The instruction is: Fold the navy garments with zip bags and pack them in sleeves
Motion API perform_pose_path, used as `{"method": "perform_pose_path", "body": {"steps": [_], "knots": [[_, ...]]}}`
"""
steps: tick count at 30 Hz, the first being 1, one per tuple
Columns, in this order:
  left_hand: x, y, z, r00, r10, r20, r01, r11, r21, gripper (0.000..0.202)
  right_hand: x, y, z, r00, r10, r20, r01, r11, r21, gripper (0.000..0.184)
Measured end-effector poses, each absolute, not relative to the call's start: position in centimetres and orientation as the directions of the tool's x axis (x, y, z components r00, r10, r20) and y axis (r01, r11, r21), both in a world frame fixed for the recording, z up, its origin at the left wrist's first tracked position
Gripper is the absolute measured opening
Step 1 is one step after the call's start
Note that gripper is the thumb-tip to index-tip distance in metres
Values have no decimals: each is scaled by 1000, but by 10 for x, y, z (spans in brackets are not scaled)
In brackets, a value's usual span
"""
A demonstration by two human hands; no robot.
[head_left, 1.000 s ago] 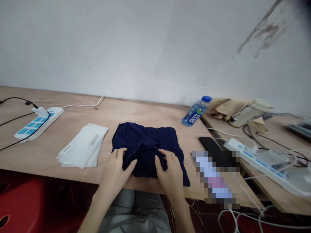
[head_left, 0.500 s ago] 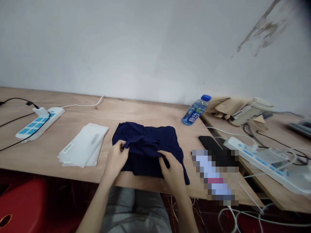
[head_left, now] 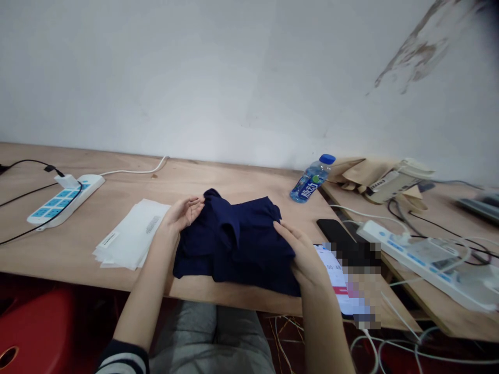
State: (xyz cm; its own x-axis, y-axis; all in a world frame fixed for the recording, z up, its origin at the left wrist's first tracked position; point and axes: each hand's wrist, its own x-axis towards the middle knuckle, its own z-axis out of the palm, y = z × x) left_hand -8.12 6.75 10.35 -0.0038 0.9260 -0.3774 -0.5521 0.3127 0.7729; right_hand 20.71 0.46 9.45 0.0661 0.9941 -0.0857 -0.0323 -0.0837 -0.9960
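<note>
Over on the wooden table (head_left: 241, 179), the navy cloth (head_left: 253, 239) lies rumpled, its long axis running left to right along the front edge, the right end slanting slightly nearer the person. It sits between the hands: left hand (head_left: 185, 212) loosely open by its far-left corner, right hand (head_left: 304, 254) against its right edge, whether pinching I can't tell

There are two hands, one left (head_left: 182, 214) and one right (head_left: 302, 250). I see one heap of dark blue cloth (head_left: 249, 246), one bottle (head_left: 309, 184), one cup (head_left: 393, 183), one bright phone (head_left: 331, 274), two power strips (head_left: 52, 206) and two desks (head_left: 234, 179). One pile of white papers (head_left: 134, 228) overlaps too much to count.
</note>
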Motion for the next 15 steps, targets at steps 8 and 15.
{"method": "perform_pose_path", "body": {"steps": [8, 15], "knots": [[-49, 25, 57, -207, 964, -168, 0, 172, 985, 38, 220, 7, 50, 108, 944, 313, 654, 169, -737, 50], [-32, 14, 49, 193, 943, 273, 767, -318, 557, 62, 203, -28, 66, -164, 931, 326, 928, 258, -270, 46]]}}
